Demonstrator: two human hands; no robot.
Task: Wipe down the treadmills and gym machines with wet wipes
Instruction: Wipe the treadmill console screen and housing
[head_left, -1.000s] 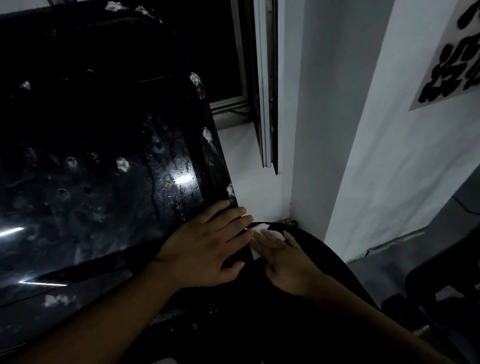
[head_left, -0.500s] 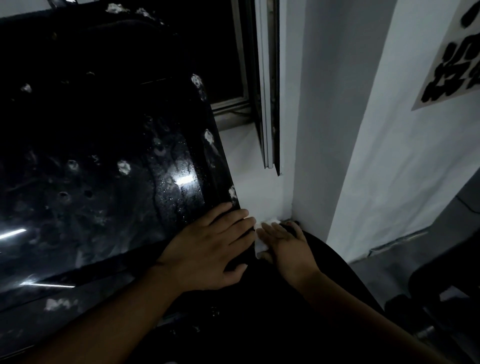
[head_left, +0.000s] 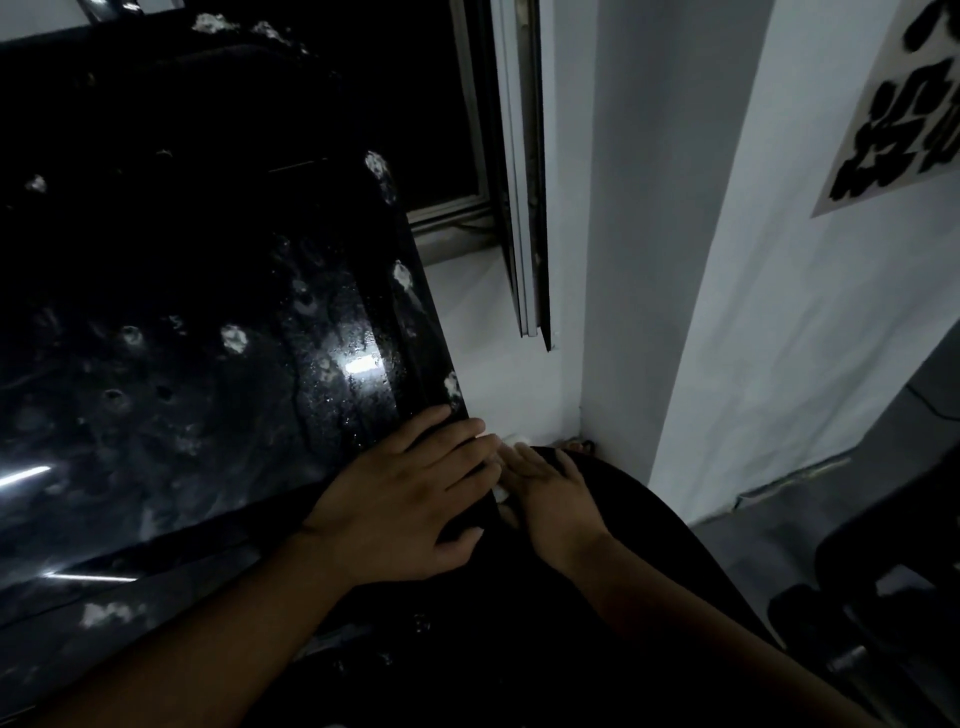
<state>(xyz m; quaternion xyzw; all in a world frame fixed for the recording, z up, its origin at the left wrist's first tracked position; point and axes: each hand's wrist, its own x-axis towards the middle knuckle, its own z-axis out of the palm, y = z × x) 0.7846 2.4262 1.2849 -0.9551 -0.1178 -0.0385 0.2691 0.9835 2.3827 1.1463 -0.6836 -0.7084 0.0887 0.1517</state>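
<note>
head view, dim light: the left hand lies flat, fingers straight and slightly spread, on the lower right corner of the glossy black machine panel, bracing rather than gripping. the right hand is just beside it, fingers straight, pressing a white wet wipe onto a dark rounded part at the panel's right edge. only small bits of the wipe show from under the fingers. my read is that the side edge is being wiped and much of the panel is not yet done, since pale spots and smears dot its surface. the wipe is only pinned under flat fingers, so a quick stroke could leave it behind or drop it into the gap by the white sill. droplets near the glare suggest a slick surface, which could let the bracing hand slide. room is tight to the right, where the sill, the window frame and the wall corner close in. there is more space up along the edge or leftward over the panel. another dark machine sits well apart at lower right.
</note>
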